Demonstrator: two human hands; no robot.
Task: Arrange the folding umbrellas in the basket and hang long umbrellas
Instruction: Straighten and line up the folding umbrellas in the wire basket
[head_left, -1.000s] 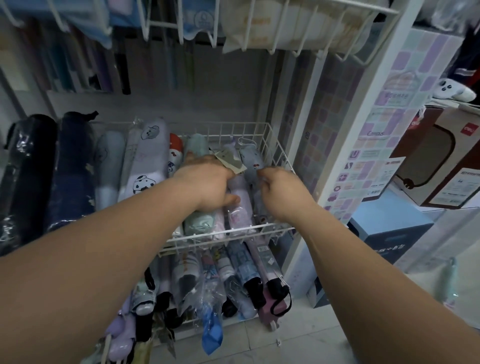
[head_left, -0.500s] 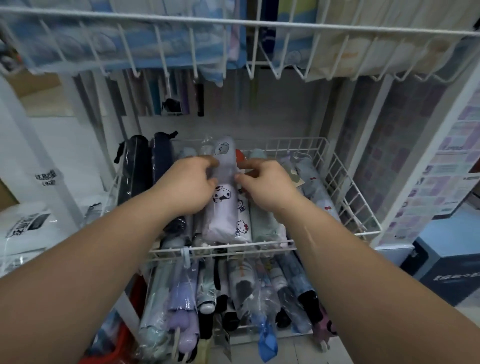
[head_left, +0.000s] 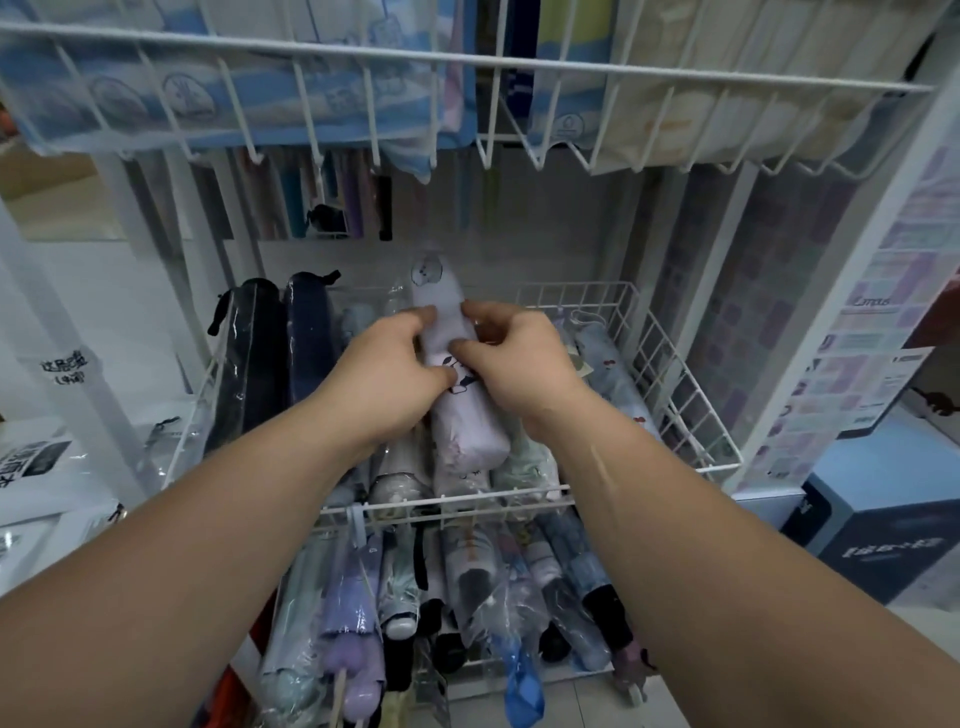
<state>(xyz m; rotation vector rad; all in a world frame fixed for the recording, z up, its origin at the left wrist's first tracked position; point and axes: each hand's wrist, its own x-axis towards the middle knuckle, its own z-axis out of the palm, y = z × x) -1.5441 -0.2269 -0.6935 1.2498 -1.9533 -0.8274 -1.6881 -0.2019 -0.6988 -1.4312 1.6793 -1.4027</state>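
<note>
Both my hands are on one folding umbrella. My left hand (head_left: 387, 374) is curled round its left side. My right hand (head_left: 519, 364) pinches its right side, thumb low and fingertips higher up. So the two hands are clamped on it close together, with only the umbrella's width between them.

It is a pale lilac folding umbrella (head_left: 467, 431) in its sleeve, printed with small black-and-white cartoon figures. It lies lengthwise in the middle wire basket (head_left: 680, 374), on top of the other umbrellas. Its far end is tilted up above them and its near end is down by the front rail.

At the far left of that basket is a black folding umbrella (head_left: 249, 364), with a navy folding umbrella (head_left: 309, 348) just beside it. Both are in clear wrap. To the right of my hands lies a light blue umbrella with small cherries (head_left: 610, 369), near the basket's right wall. A pale green umbrella (head_left: 524, 467) shows under the lilac one.

Below the front rail is a lower row of wrapped folding umbrellas (head_left: 467, 582), handles towards me, with a lavender one (head_left: 353, 623) at the left. Overhead, the upper wire basket (head_left: 519, 65) holds blue and cream packs. At the right stand a pastel-checked poster (head_left: 852, 332) and a blue box (head_left: 883, 525).
</note>
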